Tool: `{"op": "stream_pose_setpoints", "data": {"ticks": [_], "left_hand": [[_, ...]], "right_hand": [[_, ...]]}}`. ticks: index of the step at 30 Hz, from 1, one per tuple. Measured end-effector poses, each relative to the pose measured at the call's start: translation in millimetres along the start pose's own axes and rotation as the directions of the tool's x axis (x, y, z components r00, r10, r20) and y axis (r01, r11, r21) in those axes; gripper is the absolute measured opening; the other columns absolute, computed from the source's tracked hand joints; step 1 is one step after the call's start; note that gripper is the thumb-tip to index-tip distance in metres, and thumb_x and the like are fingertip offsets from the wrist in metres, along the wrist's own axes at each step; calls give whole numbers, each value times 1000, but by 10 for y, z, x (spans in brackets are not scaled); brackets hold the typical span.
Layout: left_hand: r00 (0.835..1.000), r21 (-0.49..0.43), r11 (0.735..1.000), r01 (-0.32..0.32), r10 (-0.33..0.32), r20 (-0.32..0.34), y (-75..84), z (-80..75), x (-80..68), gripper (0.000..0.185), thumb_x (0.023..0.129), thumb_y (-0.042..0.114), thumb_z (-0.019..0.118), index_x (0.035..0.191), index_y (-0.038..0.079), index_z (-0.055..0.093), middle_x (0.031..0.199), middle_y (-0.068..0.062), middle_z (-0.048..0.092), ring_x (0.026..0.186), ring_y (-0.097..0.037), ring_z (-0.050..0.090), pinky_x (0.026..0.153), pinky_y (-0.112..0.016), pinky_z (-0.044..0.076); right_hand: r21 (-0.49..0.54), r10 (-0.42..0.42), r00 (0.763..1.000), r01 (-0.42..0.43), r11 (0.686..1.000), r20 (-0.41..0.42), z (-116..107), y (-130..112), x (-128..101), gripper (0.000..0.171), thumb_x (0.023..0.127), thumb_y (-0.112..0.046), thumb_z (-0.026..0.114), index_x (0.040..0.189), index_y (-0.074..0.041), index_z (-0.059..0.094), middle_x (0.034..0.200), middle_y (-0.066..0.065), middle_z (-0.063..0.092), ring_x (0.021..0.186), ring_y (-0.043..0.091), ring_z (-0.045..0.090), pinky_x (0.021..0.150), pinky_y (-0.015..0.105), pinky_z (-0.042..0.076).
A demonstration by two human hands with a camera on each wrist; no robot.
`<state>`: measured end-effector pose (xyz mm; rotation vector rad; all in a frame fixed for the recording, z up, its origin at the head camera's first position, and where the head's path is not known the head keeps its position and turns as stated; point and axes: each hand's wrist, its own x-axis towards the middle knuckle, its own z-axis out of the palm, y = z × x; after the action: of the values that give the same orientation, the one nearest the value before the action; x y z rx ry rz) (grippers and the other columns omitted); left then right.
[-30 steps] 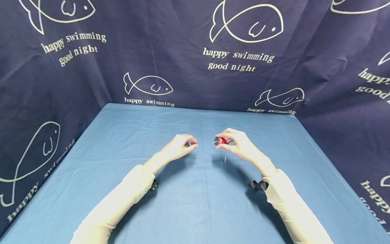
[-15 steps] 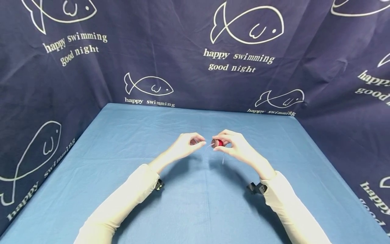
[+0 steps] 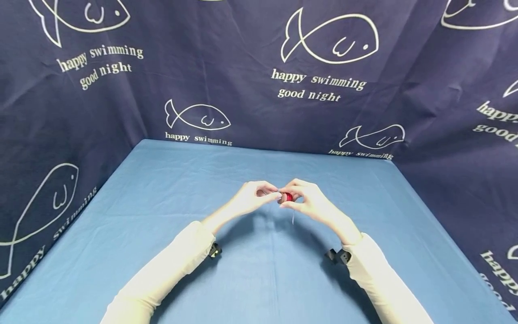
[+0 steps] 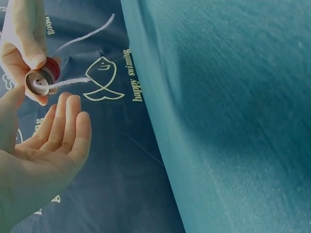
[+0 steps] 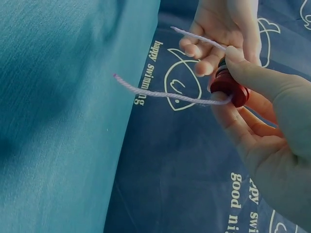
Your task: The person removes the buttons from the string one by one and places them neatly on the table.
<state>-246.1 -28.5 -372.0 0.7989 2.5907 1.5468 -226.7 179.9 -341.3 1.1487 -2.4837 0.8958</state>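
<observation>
A small red spool-like cylinder (image 3: pixel 288 197) with a brown, hollow-looking end is held between the thumb and fingers of the right hand (image 3: pixel 309 198). From each end of it a pale purple string (image 5: pixel 160 94) sticks out, its tips loose. The left hand (image 3: pixel 252 196) is right beside the brown end, thumb tip at its edge. Whether it touches the end I cannot tell. In the left wrist view the left hand's other fingers (image 4: pixel 70 124) are extended and relaxed, holding nothing visible. The right wrist view shows the right thumb (image 5: pixel 257 77) along the cylinder's side.
Both hands are raised above a table under a blue cloth (image 3: pixel 226 288). Dark blue fabric (image 3: pixel 251 54) printed with white fish and lettering hangs behind and at the sides. A small black device (image 3: pixel 340 256) sits under each wrist.
The left hand has moved right and the right hand slightly left with the cylinder, closing the gap between them. The front string end is now hidden behind the left fingers in the head view.
</observation>
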Motion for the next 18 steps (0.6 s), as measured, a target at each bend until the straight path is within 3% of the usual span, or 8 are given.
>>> {"op": "stream_pose_setpoints", "data": {"ticks": [7,18], "left_hand": [[1000,-44,999,-6,6,14,-18,41,27,27,85,25,69,107,10,69,92,-5,72,76,-8,66,71,-22,51],[999,-48,998,51,-51,13,-37,11,55,29,82,30,73,106,14,70,90,-4,72,74,-7,65,69,-22,50]], "right_hand": [[-5,1,1000,-1,1000,-3,37,27,-14,31,70,-15,82,99,-9,72,85,-5,62,72,7,55,61,21,46],[4,-17,1000,17,1000,-1,74,51,67,34,72,-12,81,103,-4,71,88,-1,64,73,9,57,64,30,52]]}}
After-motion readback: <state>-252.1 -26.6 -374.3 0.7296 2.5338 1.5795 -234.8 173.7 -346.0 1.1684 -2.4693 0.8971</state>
